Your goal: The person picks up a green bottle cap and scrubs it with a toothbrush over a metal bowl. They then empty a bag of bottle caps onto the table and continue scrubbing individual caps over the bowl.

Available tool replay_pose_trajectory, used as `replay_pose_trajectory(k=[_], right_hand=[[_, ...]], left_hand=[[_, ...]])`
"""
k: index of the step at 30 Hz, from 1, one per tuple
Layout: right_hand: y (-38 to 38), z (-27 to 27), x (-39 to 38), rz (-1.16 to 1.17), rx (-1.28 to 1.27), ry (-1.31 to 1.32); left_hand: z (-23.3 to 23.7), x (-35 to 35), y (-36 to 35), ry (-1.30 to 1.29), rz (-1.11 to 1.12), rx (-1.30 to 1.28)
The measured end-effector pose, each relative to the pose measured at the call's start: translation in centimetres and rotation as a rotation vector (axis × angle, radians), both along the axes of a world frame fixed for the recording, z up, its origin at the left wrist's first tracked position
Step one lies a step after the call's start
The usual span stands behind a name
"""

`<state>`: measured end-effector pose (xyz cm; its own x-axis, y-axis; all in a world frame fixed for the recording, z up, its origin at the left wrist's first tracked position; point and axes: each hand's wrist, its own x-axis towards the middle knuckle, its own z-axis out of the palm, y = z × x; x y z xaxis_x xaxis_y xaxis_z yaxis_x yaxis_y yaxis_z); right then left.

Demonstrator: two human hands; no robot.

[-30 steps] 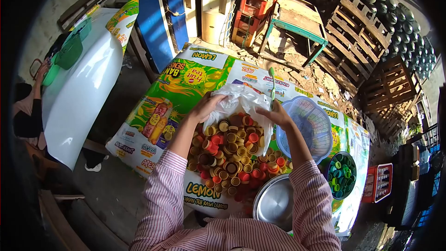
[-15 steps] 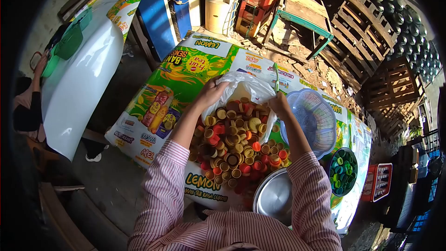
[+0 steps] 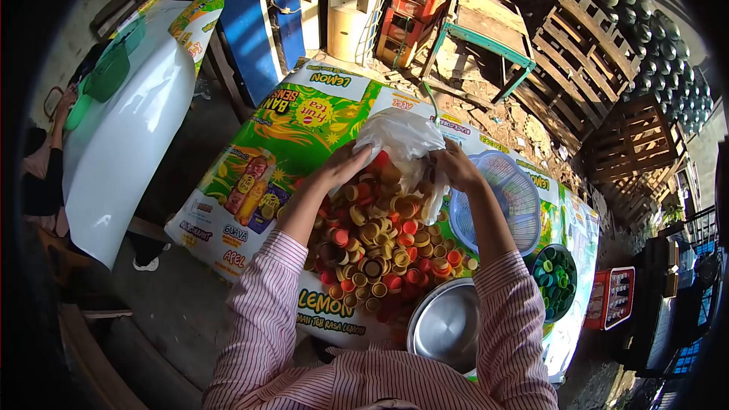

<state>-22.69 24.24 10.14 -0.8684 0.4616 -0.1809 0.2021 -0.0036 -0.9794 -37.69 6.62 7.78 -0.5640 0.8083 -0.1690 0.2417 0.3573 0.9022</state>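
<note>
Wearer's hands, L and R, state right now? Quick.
Left hand: closed on the white plastic bag.
Right hand: closed on the same bag; whether it also holds the thin green stick can't be told.

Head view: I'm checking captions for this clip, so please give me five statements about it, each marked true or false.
1. The person's left grip and right grip are both on the white bag. True.
2. The pile is made up only of blue caps. False: the pile shows mainly yellow-brown and red caps.
3. The blue basket is to the right of the pile. True.
4. The green caps lie loose on the pile's left. False: the green caps sit in a round container on its right.
5. The metal bowl stands beside the pile, close to the person. True.
</note>
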Motion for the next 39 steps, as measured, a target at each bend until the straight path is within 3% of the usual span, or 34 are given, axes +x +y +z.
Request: replay_pose_trajectory(k=[2, 4, 6, 9, 13, 16, 18, 19, 21, 24, 28, 30, 36, 38, 39], right_hand=[[-0.4, 0.4, 0.5, 0.137, -0.094, -0.045], [-1.1, 0.9, 0.9, 0.177, -0.221, 0.02], [-1.1, 1.9, 1.3, 0.175, -0.169, -0.216], [-0.4, -0.5, 1.9, 0.108, 0.002, -0.024], [0.5, -1.5, 2.1, 0.109, 0.093, -0.031], [0.5, -1.3, 2.5, 0.095, 0.028, -0.129], [0.3, -1.3, 2.5, 0.065, -0.002, -0.116], [0.2, -1.1, 2.6, 0.065, -0.003, -0.116], [0.2, -0.2, 3.1, 0.148, -0.074, -0.215], [-0.6, 0.3, 3.2, 0.216, -0.159, -0.162], [0.4, -2.1, 2.9, 0.194, -0.161, -0.15], [0.7, -2.5, 2.4, 0.092, -0.065, 0.04], [0.8, 1.5, 2.2, 0.104, 0.114, -0.057], [0.6, 2.5, 2.1, 0.126, 0.544, -0.277], [0.8, 2.2, 1.9, 0.154, 0.634, -0.285]], left_hand=[[0.1, -0.1, 0.0, 0.043, -0.181, -0.078], [0.1, 0.1, -0.3, 0.092, -0.171, -0.116], [-0.9, -0.3, -0.3, 0.028, -0.143, -0.087], [-1.3, -1.0, -0.4, -0.043, -0.1, -0.166], [-2.0, -1.0, 0.1, 0.032, 0.029, -0.007], [-1.6, -1.0, -0.2, -0.014, -0.052, -0.192], [-2.0, -0.6, -0.3, 0.031, 0.041, 0.092], [-1.9, -0.7, -0.5, 0.031, 0.041, 0.09], [-1.3, -1.1, -0.7, 0.024, -0.04, -0.085], [-0.4, -1.1, -1.1, 0.096, -0.16, -0.232], [-2.5, -1.4, -0.7, 0.109, -0.103, -0.273], [-2.9, -1.5, -0.6, 0.116, -0.105, -0.254], [-2.2, -2.1, 0.2, -0.037, -0.151, -0.068], [-2.4, -2.3, 0.4, 0.039, -0.18, -0.026], [-1.9, -2.1, 0.5, 0.006, -0.122, -0.112]])
